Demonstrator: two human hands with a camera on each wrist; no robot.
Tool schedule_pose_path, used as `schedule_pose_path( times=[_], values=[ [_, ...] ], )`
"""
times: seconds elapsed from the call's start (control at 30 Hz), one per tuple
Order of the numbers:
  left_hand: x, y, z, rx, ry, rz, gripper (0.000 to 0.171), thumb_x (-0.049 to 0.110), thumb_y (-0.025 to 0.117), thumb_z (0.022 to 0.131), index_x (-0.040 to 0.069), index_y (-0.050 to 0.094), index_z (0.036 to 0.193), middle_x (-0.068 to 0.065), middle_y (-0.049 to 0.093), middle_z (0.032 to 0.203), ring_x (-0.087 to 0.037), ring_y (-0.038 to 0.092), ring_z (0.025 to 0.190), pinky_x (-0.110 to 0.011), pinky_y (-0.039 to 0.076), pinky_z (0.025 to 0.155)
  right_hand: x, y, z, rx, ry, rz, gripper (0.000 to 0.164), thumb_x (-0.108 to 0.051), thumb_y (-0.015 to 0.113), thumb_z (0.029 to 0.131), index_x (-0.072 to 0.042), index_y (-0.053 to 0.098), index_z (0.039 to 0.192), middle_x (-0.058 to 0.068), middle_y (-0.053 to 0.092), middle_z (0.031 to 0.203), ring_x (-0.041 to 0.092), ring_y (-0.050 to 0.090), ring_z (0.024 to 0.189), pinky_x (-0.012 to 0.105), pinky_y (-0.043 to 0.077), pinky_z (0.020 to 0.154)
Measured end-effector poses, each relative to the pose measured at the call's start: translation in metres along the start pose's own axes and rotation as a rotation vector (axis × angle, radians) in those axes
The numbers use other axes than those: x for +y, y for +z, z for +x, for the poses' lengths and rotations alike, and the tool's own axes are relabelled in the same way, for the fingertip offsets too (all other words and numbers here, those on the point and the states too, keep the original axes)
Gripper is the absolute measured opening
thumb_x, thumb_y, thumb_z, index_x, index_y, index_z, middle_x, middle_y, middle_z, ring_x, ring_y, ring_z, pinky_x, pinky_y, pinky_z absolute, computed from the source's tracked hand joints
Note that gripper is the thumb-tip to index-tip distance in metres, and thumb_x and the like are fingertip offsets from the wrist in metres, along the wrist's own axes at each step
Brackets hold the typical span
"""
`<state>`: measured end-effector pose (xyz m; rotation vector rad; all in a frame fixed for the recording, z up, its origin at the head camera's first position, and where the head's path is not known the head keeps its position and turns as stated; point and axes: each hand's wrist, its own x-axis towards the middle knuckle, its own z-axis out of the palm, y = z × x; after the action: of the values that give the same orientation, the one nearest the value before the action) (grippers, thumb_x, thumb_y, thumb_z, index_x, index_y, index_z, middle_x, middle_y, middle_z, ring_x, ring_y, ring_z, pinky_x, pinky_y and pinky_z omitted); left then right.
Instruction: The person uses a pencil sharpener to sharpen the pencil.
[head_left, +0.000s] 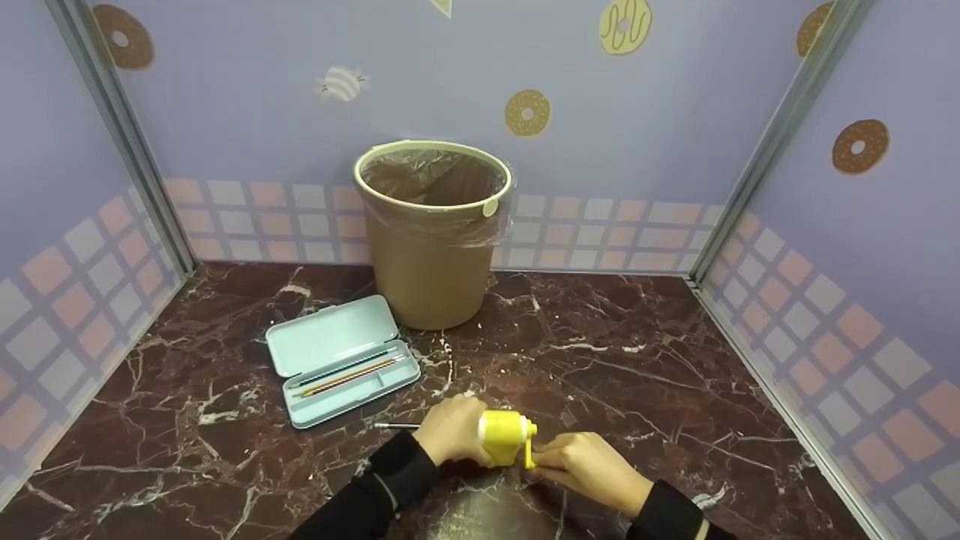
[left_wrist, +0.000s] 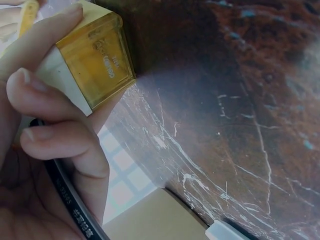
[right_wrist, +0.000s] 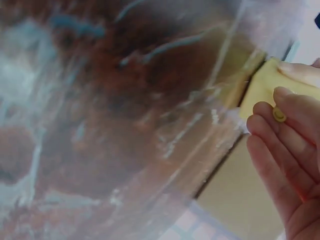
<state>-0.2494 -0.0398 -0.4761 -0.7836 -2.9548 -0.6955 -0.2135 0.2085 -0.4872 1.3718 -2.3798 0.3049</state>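
My left hand (head_left: 451, 431) grips a yellow and white crank pencil sharpener (head_left: 504, 429) low over the table. A dark pencil (left_wrist: 67, 200) lies in the same hand, under the curled fingers; its pale end sticks out to the left in the head view. The sharpener's see-through yellow shavings drawer (left_wrist: 100, 65) faces the left wrist camera. On the sharpener's right side, my right hand (head_left: 589, 465) pinches the end of the yellow crank handle (head_left: 528, 454) between thumb and fingertips. In the right wrist view, the handle's round knob (right_wrist: 279, 115) shows between those fingers.
Left of my hands lies an opened light blue pencil case (head_left: 334, 337) with pencils (head_left: 349, 377) in its tray. Behind it stands a tan waste bin (head_left: 431, 262) lined with a clear bag. Patterned panels (head_left: 637, 135) enclose the marbled table (head_left: 645, 360) at the back and sides.
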Motion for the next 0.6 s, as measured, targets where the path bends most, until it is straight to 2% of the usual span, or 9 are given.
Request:
schedule_pose_path(
  times=[0.33, 0.6],
  values=[
    [-0.001, -0.001, -0.001, -0.016, 0.003, -0.011, 0.047, 0.025, 0.099, 0.05, 0.009, 0.067, 0.08, -0.003, 0.067, 0.075, -0.014, 0.056, 0.065, -0.032, 0.052, 0.059, -0.005, -0.026, 0.007, 0.023, 0.036, 0.037, 0.019, -0.015, 0.082, 0.083, -0.015, 0.08, 0.101, -0.006, 0.078, 0.087, 0.004, 0.071, 0.076, 0.015, 0.056, 0.069],
    [0.0, -0.002, 0.0, -0.018, 0.01, 0.005, 0.049, 0.025, 0.099, 0.05, 0.008, 0.067, 0.082, -0.004, 0.068, 0.077, -0.017, 0.058, 0.067, -0.034, 0.055, 0.061, 0.002, -0.04, 0.018, 0.048, 0.04, -0.025, 0.017, -0.017, 0.081, 0.084, -0.015, 0.081, 0.101, -0.006, 0.078, 0.088, 0.006, 0.072, 0.076, 0.02, 0.058, 0.069]
  ],
)
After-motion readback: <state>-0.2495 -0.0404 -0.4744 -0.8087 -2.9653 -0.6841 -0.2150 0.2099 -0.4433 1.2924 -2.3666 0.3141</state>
